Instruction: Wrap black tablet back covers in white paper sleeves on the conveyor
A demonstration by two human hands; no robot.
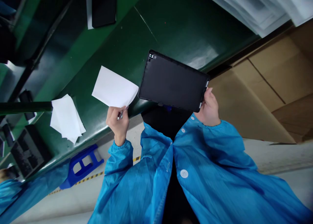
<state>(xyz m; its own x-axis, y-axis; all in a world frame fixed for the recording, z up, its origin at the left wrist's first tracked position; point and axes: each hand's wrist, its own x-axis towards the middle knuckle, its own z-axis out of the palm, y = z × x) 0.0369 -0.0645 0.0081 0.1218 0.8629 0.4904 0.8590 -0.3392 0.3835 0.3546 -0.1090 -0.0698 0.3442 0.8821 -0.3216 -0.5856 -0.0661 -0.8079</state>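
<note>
My left hand (118, 122) pinches the near edge of a white sheet of paper (114, 87), which is held out over the green bench. In my right hand (209, 108) is a black tablet back cover (174, 80), gripped at its right short edge with the thumb on top. The cover lies tilted, with a small camera opening at its upper left corner and small clips along its rim. Its left end is close beside the paper's right corner; whether they touch I cannot tell. The fingers under the cover are partly hidden.
A pile of white sheets (67, 118) lies on the green bench (171, 25) at left. A dark tablet (104, 7) rests farther back. Cardboard boxes (254, 110) stand at right, below white packets (256, 9). A blue stool (81, 167) and another person's sleeve (11, 193) are lower left.
</note>
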